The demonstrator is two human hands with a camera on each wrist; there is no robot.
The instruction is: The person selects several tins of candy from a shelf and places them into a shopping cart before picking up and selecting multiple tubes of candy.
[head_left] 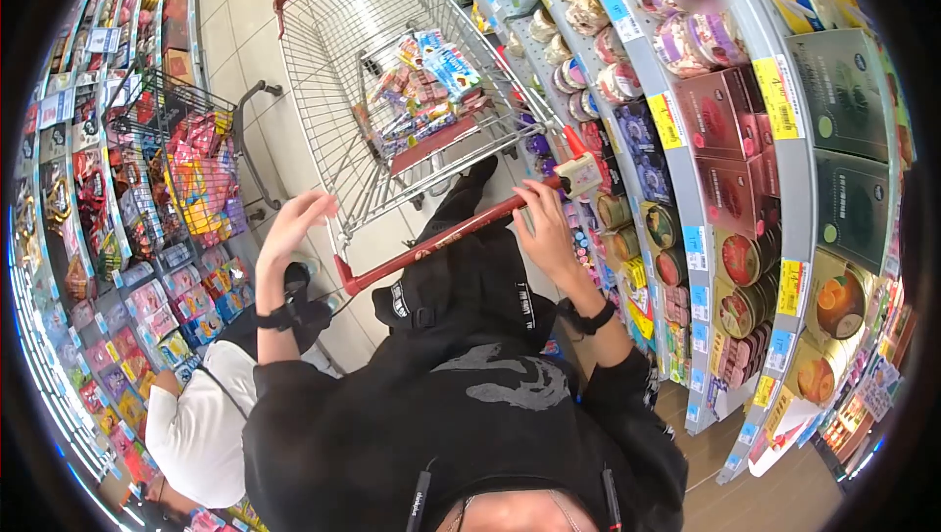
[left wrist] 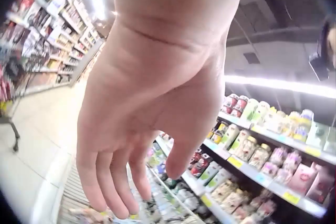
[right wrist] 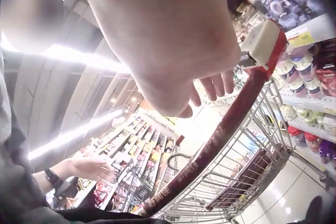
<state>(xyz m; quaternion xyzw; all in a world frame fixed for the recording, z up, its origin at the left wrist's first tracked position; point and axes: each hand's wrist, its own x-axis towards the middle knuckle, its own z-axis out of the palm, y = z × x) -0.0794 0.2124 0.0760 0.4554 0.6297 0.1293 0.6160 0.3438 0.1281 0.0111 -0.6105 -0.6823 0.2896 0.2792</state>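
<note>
The left hand (head_left: 297,223), fingers loosely extended, hovers beside open floor (head_left: 233,18) off the shopping cart (head_left: 310,106)'s near-left corner; the right hand (head_left: 545,233), fingers relaxed, is at the handlebar (head_left: 453,234)'s right end.

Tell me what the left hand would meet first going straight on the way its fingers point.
Probably the wire shopping cart: in the head view, the left hand points toward its wires. Depth is unclear, though, so the hand might pass above them.
</note>
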